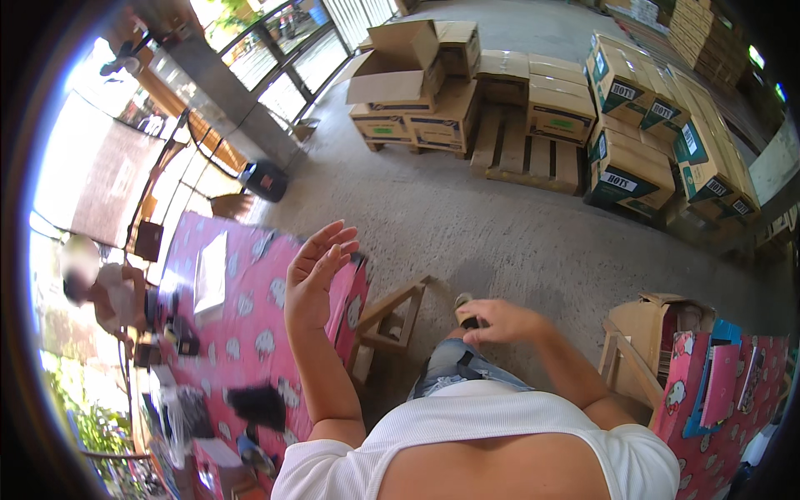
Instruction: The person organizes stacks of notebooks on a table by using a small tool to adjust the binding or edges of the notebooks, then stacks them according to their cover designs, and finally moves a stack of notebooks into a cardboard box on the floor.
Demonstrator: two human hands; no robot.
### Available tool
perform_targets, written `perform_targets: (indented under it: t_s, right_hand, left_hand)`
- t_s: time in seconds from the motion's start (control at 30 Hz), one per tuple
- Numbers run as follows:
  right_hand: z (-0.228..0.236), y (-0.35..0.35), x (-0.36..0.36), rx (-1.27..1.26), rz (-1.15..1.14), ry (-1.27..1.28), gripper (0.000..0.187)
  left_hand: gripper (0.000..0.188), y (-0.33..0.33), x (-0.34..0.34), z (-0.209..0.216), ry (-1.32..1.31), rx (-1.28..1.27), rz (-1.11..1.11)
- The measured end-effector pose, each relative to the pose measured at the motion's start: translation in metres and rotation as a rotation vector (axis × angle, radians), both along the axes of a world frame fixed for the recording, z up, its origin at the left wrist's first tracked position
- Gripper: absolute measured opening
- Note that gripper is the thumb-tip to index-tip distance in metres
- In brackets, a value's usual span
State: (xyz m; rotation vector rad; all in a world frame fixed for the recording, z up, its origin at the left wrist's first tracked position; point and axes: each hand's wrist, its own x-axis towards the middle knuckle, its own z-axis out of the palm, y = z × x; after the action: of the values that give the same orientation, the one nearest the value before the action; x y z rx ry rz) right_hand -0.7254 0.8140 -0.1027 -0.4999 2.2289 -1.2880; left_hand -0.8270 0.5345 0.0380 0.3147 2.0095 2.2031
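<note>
My left hand is raised beside the edge of a table with a pink patterned cover. Its fingers are loosely bent and apart, with nothing in them. Lower and to the right, my right hand hangs in front of my legs, above a foot in dark footwear. Its fingers point left, slightly curved, and no held thing shows. Blue jeans cover my legs. On the table lie a white sheet and a black cloth-like item.
Wooden trestle legs stand beside the pink table. At right are an open carton and another pink-covered surface with folders. Ahead, cartons sit on a pallet, with more stacked cartons. A person is at far left.
</note>
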Motion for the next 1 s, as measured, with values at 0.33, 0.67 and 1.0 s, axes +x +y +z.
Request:
perform_targets:
  t_s: [0.33,0.67,1.0]
  right_hand:
    - [-0.187,0.254,-0.091,0.375,-0.993,-0.272,0.065]
    - [-0.265,0.297,0.03,-0.012,-2.112,-1.202,0.042]
    - [-0.23,0.424,-0.347,0.109,-1.558,-0.642,0.04]
  left_hand:
    - [0.046,0.146,-0.285,-0.044,-0.22,0.277,0.02]
    - [0.047,0.282,-0.514,-0.077,-0.408,0.4,0.011]
    - [0.07,0.375,-0.745,-0.123,-0.447,0.155,0.38]
